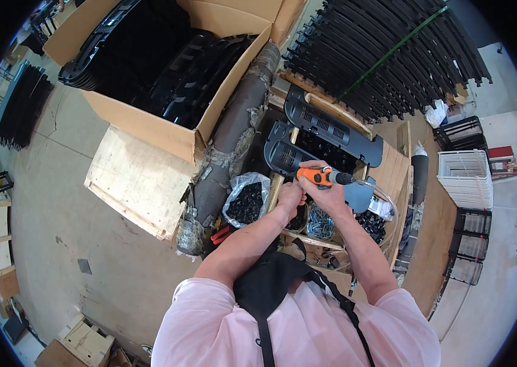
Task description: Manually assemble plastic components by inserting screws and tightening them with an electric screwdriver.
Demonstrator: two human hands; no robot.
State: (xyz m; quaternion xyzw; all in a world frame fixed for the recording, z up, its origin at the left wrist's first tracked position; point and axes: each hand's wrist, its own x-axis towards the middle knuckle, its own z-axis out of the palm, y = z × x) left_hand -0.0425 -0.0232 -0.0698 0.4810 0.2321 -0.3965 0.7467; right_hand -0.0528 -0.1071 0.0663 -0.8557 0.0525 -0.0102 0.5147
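Note:
My right hand (329, 197) is wrapped round an orange and black power screwdriver (316, 177), which lies level with its tip toward the left. A clear hose (385, 197) trails off its right end. Close beside the tool, my left hand (291, 197) is closed, with its fingers pinched together. What they hold, if anything, is hidden. Just beyond both hands lies a black slotted plastic panel (284, 154). Past it, a longer black panel (332, 127) rests on the wooden bench. Whether the tool's tip touches anything cannot be seen.
Left of my hands stands a bag of small black parts (247, 200). A bin of screws (320, 221) and loose black clips (371, 225) sit nearer me. A padded roll (240, 125) separates the bench from a cardboard box (142, 116) of black panels. Stacked black bars (387, 55) stand behind.

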